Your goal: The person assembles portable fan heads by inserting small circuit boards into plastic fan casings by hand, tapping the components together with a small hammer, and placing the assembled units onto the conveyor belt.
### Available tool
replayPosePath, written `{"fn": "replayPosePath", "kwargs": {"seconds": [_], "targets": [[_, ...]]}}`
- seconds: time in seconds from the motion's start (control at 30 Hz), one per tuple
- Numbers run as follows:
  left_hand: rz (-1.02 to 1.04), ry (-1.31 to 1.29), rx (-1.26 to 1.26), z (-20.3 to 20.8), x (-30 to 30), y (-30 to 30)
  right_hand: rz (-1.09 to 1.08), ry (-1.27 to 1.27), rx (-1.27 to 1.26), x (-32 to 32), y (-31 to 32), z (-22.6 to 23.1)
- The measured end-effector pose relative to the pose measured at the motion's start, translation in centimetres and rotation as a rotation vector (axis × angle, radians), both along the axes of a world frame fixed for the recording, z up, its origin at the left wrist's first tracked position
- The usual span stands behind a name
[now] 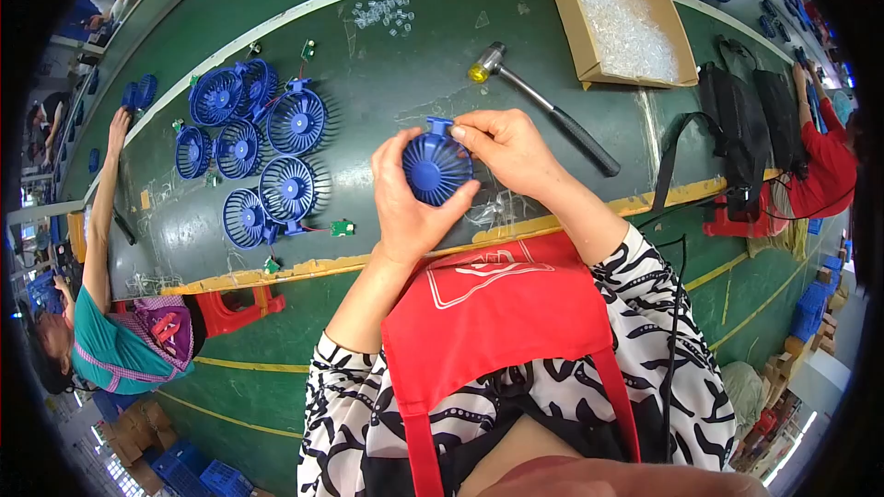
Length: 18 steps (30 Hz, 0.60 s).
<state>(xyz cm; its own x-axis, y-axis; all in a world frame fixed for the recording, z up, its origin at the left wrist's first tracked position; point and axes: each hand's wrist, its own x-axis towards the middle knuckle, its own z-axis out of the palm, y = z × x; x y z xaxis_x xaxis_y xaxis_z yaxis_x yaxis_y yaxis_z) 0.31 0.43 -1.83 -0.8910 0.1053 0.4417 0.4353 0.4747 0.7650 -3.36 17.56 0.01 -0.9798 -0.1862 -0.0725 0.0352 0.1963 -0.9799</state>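
Note:
My left hand is wrapped round a round blue fan head with a ribbed cage. Its short neck points away from me, over the bench close to the near edge. The thumb and index finger of my right hand are pinched together at that neck, on its right side. Whatever sits between those fingertips, if anything, is too small to make out. To the left lie several more blue fan heads, some with small green circuit boards on wires.
A hammer with a yellow face lies beyond my right hand. Behind it stands a cardboard box of clear plastic pieces. Loose clear pieces lie at the far side. Black bags rest at right. A co-worker's arm reaches in at left.

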Motion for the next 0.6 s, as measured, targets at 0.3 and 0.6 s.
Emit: {"fn": "replayPosePath", "kwargs": {"seconds": [0.3,0.6], "targets": [[0.174,0.022,0.069,0.0,-9.5,0.1,-0.118,0.074,-0.074,0.3,3.2,-1.4],[0.453,-0.018,-0.307,-1.1,-17.1,1.0,-0.055,0.118,-0.136,0.1,3.1,-1.6]]}}
